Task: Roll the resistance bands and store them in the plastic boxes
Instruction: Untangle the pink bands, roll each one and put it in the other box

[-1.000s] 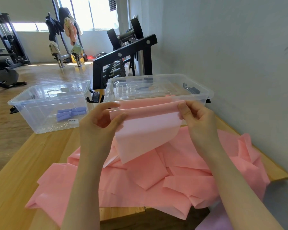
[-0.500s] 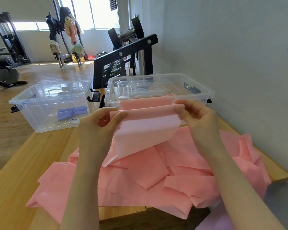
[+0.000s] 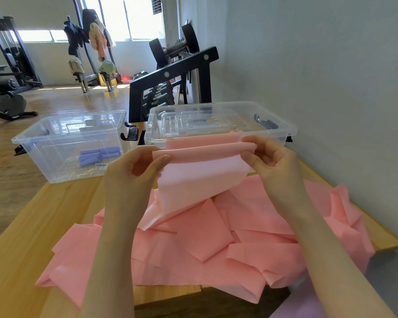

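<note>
Two clear plastic boxes [image 3: 69, 143] [image 3: 218, 121] stand on one wooden table [image 3: 21, 237]; two rolled purple bands [image 3: 99, 154] lie in the left box. Two hands [image 3: 133, 173] [image 3: 271, 166] are in view. The heaped pink bands [image 3: 216, 237] cannot be counted.

A gym interior: a black dumbbell rack [image 3: 170, 88] loaded with dumbbells stands beside the grey wall, weight machines [image 3: 9, 65] line the far wooden floor [image 3: 55, 99], and what appears to be clothing hangs near the windows.
</note>
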